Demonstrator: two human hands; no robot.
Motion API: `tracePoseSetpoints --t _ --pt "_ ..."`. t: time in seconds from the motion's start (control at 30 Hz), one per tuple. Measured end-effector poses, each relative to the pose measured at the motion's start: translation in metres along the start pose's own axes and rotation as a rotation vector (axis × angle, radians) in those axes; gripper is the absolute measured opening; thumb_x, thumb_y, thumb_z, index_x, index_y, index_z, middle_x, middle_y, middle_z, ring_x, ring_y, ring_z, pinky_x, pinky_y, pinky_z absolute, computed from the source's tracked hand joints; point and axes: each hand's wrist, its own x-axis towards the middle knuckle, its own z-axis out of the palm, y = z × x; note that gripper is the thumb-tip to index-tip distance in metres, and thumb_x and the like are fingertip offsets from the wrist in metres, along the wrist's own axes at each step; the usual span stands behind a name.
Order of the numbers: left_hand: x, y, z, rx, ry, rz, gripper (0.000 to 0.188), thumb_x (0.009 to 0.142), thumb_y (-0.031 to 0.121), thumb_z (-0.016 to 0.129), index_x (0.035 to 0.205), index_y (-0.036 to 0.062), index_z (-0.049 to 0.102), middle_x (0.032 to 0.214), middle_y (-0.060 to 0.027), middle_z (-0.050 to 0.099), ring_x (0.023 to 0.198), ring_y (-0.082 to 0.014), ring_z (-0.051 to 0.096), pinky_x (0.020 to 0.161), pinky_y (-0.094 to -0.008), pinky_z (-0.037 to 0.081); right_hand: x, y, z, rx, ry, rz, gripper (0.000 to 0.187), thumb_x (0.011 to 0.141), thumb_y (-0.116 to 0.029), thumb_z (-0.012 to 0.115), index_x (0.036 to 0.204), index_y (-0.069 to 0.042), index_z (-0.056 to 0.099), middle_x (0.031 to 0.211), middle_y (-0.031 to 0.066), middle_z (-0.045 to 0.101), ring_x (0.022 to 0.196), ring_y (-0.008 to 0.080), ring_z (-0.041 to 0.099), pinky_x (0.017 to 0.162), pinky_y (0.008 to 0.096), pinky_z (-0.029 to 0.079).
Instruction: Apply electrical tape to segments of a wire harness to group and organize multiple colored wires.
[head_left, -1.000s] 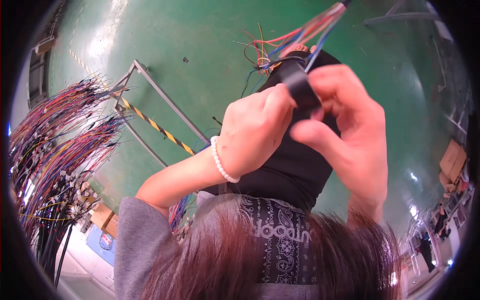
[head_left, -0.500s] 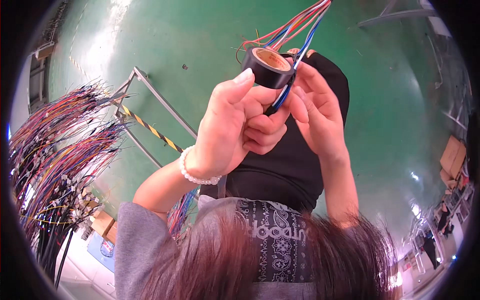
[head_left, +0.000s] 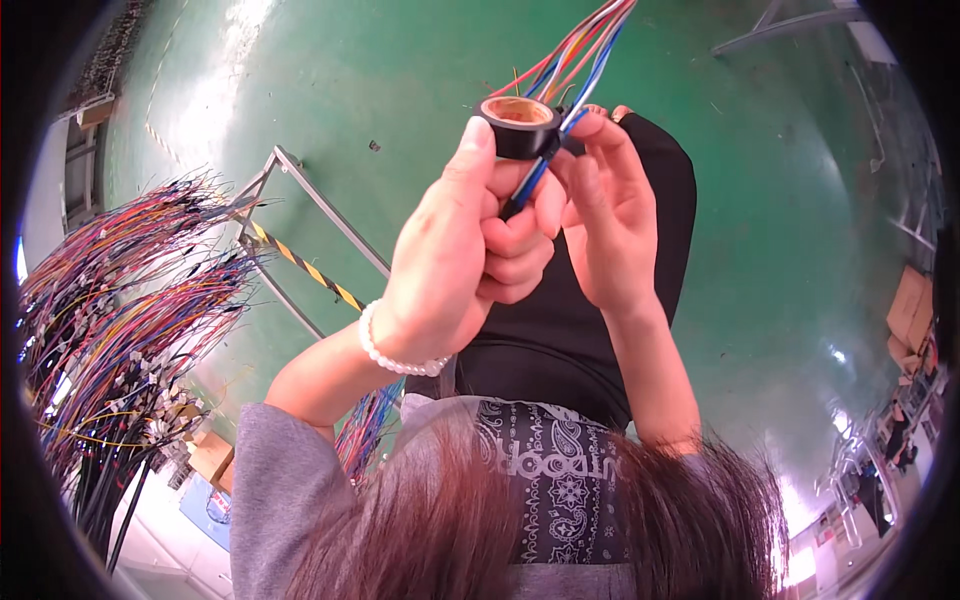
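Observation:
My left hand [head_left: 450, 230] is closed, its fingers curled round a bundle of blue, white, red and other coloured wires [head_left: 597, 62]. A black wrapped end of the bundle shows at the curled fingers. Beside the thumb, a roll of black tape [head_left: 528, 141] with a cardboard core rests tilted against the wires. My right hand [head_left: 615, 210] is at the right of the roll, its fingers bent and the fingertips on the wires just beside the tape. The exact contact of those fingertips is partly hidden. The wires run upward out of view.
Big bunches of loose coloured wires [head_left: 150, 310] hang at the left beside a metal frame [head_left: 335, 215] with a yellow-and-black striped bar [head_left: 305, 265]. Below my hands are black-clad legs [head_left: 665, 190]. Cardboard boxes [head_left: 908, 305] stand at the far right on the green floor [head_left: 780, 250].
Both hands, the tape roll and the wires have shifted slightly left. The roll now tilts differently, and the right fingers have moved up along the wires beside it.

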Motion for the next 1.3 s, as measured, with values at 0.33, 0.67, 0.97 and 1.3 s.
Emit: tracePoseSetpoints --t 0.33,0.67,0.97,1.3 --pt "0.003 -0.009 0.008 0.141 0.079 0.103 0.063 0.099 0.062 0.018 0.074 0.0096 0.043 0.054 0.0092 0.018 0.044 -0.0047 0.017 0.041 -0.0224 0.014 0.006 0.013 0.021 0.245 0.124 0.15 0.028 0.102 -0.022 0.047 0.121 -0.003 0.049 0.098 0.0049 0.063 0.085 0.0086 0.061 0.075 0.0224 0.05" --pt "0.0 -0.013 0.005 0.008 -0.024 0.081 0.053 0.102 0.053 0.024 0.077 0.0097 0.041 0.057 0.0083 0.022 0.045 -0.004 0.018 0.041 -0.0221 0.016 0.015 0.016 0.012 0.558 -0.042 0.335 0.038 0.101 -0.028 0.044 0.129 -0.002 0.044 0.118 0.0111 0.058 0.105 0.0185 0.06 0.09 0.031 0.05" --pt "0.0 -0.003 -0.014 0.703 0.004 0.226 0.029 0.103 0.021 0.04 0.085 0.0019 0.053 0.064 0.0066 0.038 0.052 -0.0035 0.03 0.046 -0.0223 0.024 -0.001 0.021 -0.007 0.172 0.056 0.2 0.016 0.095 -0.01 0.057 0.108 -0.002 0.055 0.131 0.0117 0.053 0.116 0.0223 0.056 0.099 0.037 0.045" --pt "0.016 -0.03 -0.017 1.638 0.209 1.046 0.013 0.083 0.007 0.064 0.09 0.0032 0.054 0.069 -0.0094 0.056 0.061 -0.0252 0.059 0.054 -0.0363 0.047 -0.011 -0.076 0.02 -0.532 0.21 0.095 0.019 0.088 -0.016 0.071 0.085 0.0 0.061 0.083 -0.0006 0.055 0.062 0.0019 0.046 0.053 0.016 0.035"
